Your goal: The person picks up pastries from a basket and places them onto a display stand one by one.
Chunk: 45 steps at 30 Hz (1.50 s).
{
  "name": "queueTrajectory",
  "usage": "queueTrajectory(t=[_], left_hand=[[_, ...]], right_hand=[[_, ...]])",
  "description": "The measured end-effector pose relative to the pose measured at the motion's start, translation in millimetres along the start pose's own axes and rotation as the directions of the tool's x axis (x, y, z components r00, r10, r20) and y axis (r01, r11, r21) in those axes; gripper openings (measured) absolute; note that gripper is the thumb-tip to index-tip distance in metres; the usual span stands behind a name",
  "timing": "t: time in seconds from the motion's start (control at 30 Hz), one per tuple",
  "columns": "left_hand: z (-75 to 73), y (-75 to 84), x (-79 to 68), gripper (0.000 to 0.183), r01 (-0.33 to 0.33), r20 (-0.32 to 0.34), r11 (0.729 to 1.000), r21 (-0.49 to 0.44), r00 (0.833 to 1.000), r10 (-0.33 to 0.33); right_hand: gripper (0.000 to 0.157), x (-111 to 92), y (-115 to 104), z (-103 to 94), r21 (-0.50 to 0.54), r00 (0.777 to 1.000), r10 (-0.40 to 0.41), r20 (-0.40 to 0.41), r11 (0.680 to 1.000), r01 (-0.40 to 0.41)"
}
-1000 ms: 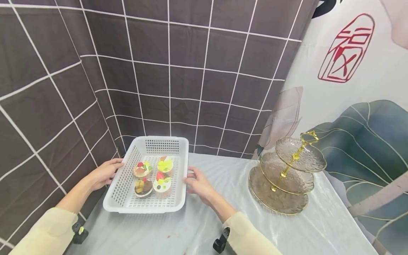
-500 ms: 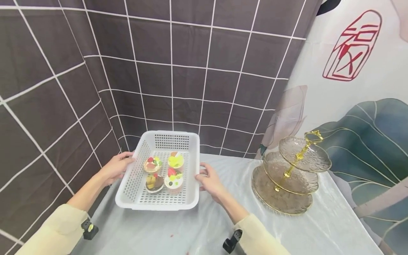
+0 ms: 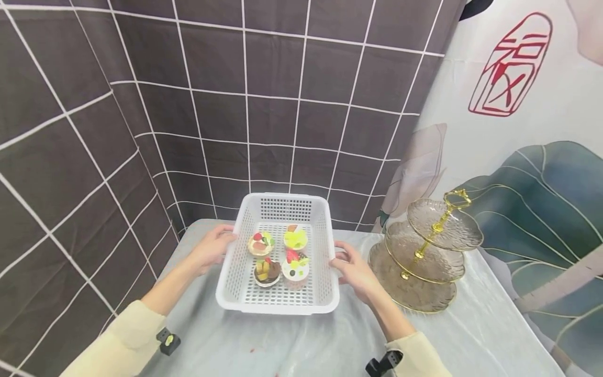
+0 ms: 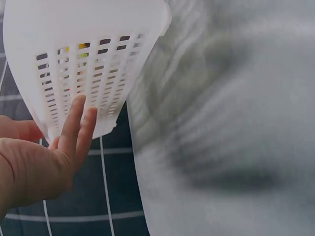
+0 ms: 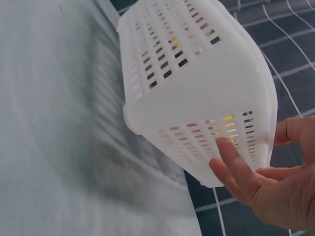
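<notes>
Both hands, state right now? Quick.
Left hand: holding the white basket by its left side, fingers against the outer wall.
Right hand: holding the same basket by its right side.

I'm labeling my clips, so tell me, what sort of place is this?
Probably a staged indoor corner, perhaps for filming, rather than a real kitchen: a creased grid-print curtain and a leaf-print backdrop hang around a cloth-covered table.
</notes>
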<state>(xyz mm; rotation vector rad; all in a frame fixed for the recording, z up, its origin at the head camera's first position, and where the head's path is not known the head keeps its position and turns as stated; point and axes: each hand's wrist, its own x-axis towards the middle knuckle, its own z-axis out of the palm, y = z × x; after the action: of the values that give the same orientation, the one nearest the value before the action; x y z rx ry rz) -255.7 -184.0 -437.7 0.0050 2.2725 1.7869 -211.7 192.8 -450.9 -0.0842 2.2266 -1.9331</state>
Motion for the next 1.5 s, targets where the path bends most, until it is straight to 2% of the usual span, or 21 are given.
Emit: queueTrajectory(t=[0.27,0.5,0.67,0.9,0.97,1.03,1.1,1.17,1.23,1.3,1.37,1.4,1.47,1.5], left_hand=[[47.2,2.9,8.5,0.042,-0.031,0.012,0.998,-0.061,0.999,0.032],[73.9,-0.2,10.6,0.041,-0.024,-0.003,0.996,-0.085,1.000,0.024],[84.0,-4.7,10.8,0.041,-0.011,-0.018,0.995,-0.099,1.000,0.009],[90.4,-11.8,11.0,0.040,0.000,-0.010,0.993,-0.119,1.000,-0.001],[90.5,-13.1,11.6,0.040,0.001,-0.007,0.993,-0.121,1.000,-0.002],[89.2,-14.7,13.3,0.040,-0.001,-0.006,0.995,-0.100,1.000,0.001],[86.7,-15.2,15.8,0.039,-0.003,0.004,0.998,-0.062,1.000,0.003],[82.8,-15.6,19.4,0.041,-0.013,0.036,1.000,-0.017,0.999,0.013],[78.3,-15.8,24.3,0.044,-0.022,0.076,1.000,0.016,0.997,0.021],[73.6,-17.0,30.3,0.048,-0.015,0.111,1.000,0.014,0.994,0.014],[70.0,-18.4,37.3,0.052,0.015,0.127,1.000,-0.012,0.992,-0.013],[68.7,-19.1,40.8,0.054,0.024,0.133,0.999,-0.024,0.991,-0.021],[67.8,-19.7,47.6,0.056,0.047,0.140,0.997,-0.061,0.989,-0.038],[68.2,-19.5,50.6,0.056,0.054,0.148,0.995,-0.080,0.988,-0.042]], right_hand=[[0.059,-21.5,10.9,-40.1,-0.031,0.999,0.012,-0.044,0.999,-0.013],[0.059,-34.8,16.1,-58.9,-0.073,0.998,0.013,-0.062,0.997,-0.018],[0.060,-36.4,22.3,-62.9,-0.067,0.998,0.021,-0.067,0.997,-0.026],[0.058,-37.8,32.9,-64.5,-0.072,0.997,0.036,-0.071,0.997,-0.041],[0.057,-37.8,33.6,-64.4,-0.092,0.997,0.034,-0.076,0.995,-0.041],[0.057,-37.8,31.5,-64.3,-0.158,0.998,0.022,-0.065,0.987,-0.032],[0.057,-38.7,26.8,-64.4,-0.277,0.999,0.002,-0.050,0.961,-0.016],[0.058,-39.7,19.0,-64.9,-0.418,1.000,-0.005,-0.027,0.908,-0.007],[0.059,-40.1,8.8,-66.7,-0.551,1.000,-0.004,0.010,0.834,0.009],[0.057,-39.8,-3.7,-68.1,-0.666,0.999,0.002,0.044,0.746,0.028],[0.047,-38.9,-17.3,-68.8,-0.748,0.998,-0.007,0.060,0.662,0.050],[0.041,-37.8,-23.9,-68.8,-0.772,0.998,-0.025,0.062,0.632,0.064],[0.031,-34.2,-36.9,-67.4,-0.806,0.997,-0.063,0.042,0.588,0.071],[0.028,-31.5,-42.3,-66.4,-0.809,0.996,-0.086,0.033,0.583,0.078]])
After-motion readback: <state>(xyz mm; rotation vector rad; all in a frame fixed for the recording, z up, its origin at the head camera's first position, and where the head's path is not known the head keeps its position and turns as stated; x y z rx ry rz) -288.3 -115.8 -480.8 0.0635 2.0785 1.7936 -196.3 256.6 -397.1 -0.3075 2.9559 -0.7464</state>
